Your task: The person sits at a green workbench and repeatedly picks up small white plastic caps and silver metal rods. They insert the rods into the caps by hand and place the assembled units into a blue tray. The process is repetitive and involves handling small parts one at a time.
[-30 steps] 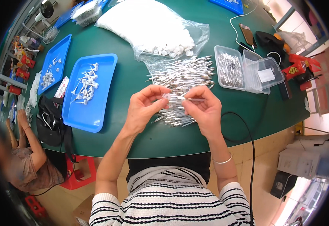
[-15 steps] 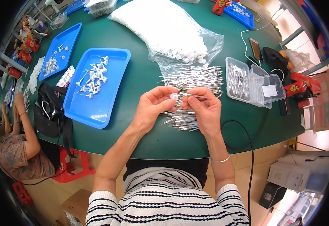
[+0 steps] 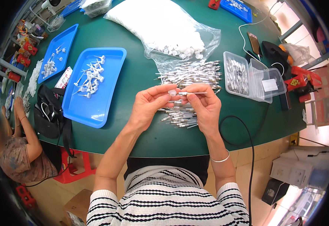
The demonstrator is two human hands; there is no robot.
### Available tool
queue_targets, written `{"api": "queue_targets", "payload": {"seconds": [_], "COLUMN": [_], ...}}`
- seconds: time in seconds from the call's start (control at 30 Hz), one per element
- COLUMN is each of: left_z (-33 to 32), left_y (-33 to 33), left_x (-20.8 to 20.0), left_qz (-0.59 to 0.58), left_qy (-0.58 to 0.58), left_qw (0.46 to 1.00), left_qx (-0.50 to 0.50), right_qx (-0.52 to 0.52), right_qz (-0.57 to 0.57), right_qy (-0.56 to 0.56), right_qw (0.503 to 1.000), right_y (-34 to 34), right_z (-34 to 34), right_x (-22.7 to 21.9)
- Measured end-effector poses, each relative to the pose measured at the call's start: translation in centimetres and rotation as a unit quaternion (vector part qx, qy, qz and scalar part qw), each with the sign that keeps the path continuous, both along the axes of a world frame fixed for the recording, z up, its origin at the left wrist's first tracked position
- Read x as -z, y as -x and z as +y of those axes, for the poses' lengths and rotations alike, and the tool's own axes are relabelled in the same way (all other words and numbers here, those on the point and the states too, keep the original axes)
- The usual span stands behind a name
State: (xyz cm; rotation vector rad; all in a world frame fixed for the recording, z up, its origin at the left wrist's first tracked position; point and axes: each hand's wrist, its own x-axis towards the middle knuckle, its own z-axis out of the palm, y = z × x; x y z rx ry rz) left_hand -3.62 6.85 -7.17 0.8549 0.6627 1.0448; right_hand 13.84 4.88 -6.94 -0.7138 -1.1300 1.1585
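Observation:
Over the table's near middle, my left hand (image 3: 149, 103) pinches a small white plastic cap (image 3: 172, 92) between thumb and fingertips. My right hand (image 3: 206, 107) grips a thin metal-and-white rod (image 3: 194, 93), held level, its metal end pointing left at the cap. Cap and rod meet or nearly meet; I cannot tell which. Behind and below my hands lies a heap of similar rods (image 3: 194, 73). Farther back, white caps (image 3: 185, 51) spill from a large clear plastic bag (image 3: 153, 26). A blue tray (image 3: 93, 115) on my left holds several rods with caps on their ends.
A clear plastic box (image 3: 230, 87) of rods stands to the right, its lid beside it. A phone (image 3: 254, 43) and a black cable (image 3: 243, 126) lie there too. On the left are a black bag (image 3: 45, 126), a second blue tray (image 3: 68, 41) and a seated co-worker (image 3: 25, 156).
The cap and the rod have come closer together and into line, with the rod now level. Both hands stay nearly in place; the whole view has shifted slightly.

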Motion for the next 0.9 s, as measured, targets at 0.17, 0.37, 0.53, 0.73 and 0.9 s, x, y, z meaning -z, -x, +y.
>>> {"api": "queue_targets", "payload": {"seconds": [0.17,0.37,0.53,0.73,0.9], "left_z": [-0.2,-0.5,-0.4,-0.3,-0.1], "left_y": [-0.1,-0.6,-0.4,-0.3,0.1], "left_x": [-0.1,0.3,0.6,0.7,-0.2], "left_qz": [0.025,0.023,0.009,0.001,-0.029], "left_qy": [-0.004,0.004,0.018,0.028,0.077], "left_qw": [1.0,1.0,1.0,1.0,0.996], "left_qx": [0.003,-0.012,-0.012,-0.004,0.016], "right_qx": [-0.005,-0.002,-0.016,-0.007,0.013], "right_qz": [0.024,0.056,0.064,0.07,0.046], "right_qy": [0.051,0.073,0.075,0.075,0.052], "right_qw": [0.998,0.996,0.995,0.995,0.998], "right_y": [0.0,0.4,0.7,0.8,0.5], "right_z": [-0.1,0.1,0.0,0.1,0.0], "right_x": [-0.4,0.6,0.8,1.1,0.3]}}
